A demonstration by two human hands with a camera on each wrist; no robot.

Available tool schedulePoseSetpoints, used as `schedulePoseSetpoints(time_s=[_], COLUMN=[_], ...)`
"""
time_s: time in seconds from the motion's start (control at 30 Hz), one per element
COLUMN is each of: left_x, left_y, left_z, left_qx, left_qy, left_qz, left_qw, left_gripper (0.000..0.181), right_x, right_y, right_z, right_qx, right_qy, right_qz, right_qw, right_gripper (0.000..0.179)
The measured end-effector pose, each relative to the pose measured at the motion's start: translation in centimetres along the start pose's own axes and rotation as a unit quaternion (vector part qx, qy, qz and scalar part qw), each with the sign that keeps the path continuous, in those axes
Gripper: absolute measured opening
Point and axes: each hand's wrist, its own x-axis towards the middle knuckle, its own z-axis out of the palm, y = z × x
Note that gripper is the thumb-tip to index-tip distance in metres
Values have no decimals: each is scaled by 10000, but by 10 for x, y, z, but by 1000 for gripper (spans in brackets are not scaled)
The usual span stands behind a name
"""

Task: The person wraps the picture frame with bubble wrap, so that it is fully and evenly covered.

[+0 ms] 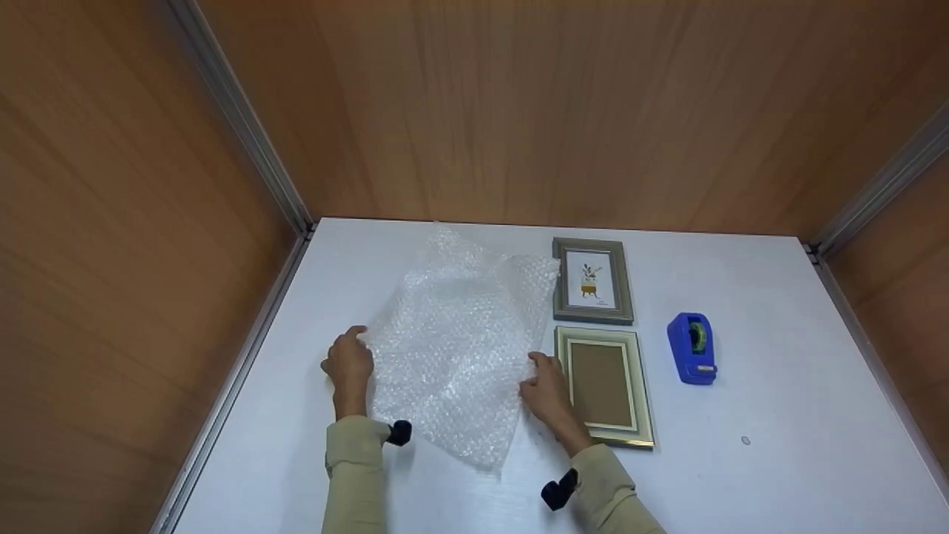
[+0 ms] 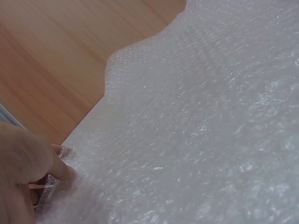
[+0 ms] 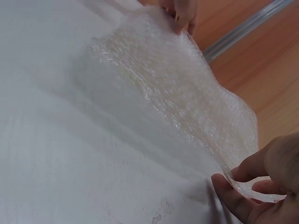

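Observation:
A sheet of clear bubble wrap [image 1: 452,348] spreads between both hands over the white table, its near edge raised off the surface in the right wrist view. My left hand [image 1: 350,365] pinches its left edge, thumb and fingers closed on the film [image 2: 163,140] in the left wrist view. On the opposite edge my right hand [image 1: 547,393] holds the wrap between thumb and fingers [image 3: 247,200]. Just right of that hand lies a cream picture frame [image 1: 643,386] with a brown panel. Beyond it is a grey-brown picture frame [image 1: 592,317] with a plant print; a wrap corner reaches its left side.
A blue tape dispenser [image 1: 691,363] with a green roll stands right of the picture frames. Near it lies a small clear disc-like piece [image 1: 746,440]. Wooden panels [image 1: 519,111] with metal posts [image 1: 252,133] enclose the white table [image 1: 771,311] at the back and sides.

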Motion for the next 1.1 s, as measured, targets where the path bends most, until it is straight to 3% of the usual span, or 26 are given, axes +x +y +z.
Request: schedulePoseSetpoints(time_s=[0.27,0.43,0.57,0.7,1.1], left_x=[-2,-7,-12,-20,-64], left_y=[0,8,19,32,74], left_z=[1,1,3,10,37], left_qx=[-137,-287,-535,-868,-1740], left_qy=[265,608,852,916,468], left_qz=[-189,-96,170,656,1427], left_qw=[9994,9977,9948,9898,9732], left_gripper=[42,47,46,44,35], right_x=[-1,-1,1,3,4], right_y=[-4,-7,-9,-9,5], right_z=[-2,-8,-16,-26,-62], right_qx=[182,177,-62,131,1017], right_qy=[-48,-14,152,142,-125], right_qz=[81,159,148,177,254], right_qw=[9998,9997,9998,9997,9944], right_gripper=[49,51,51,50,50])
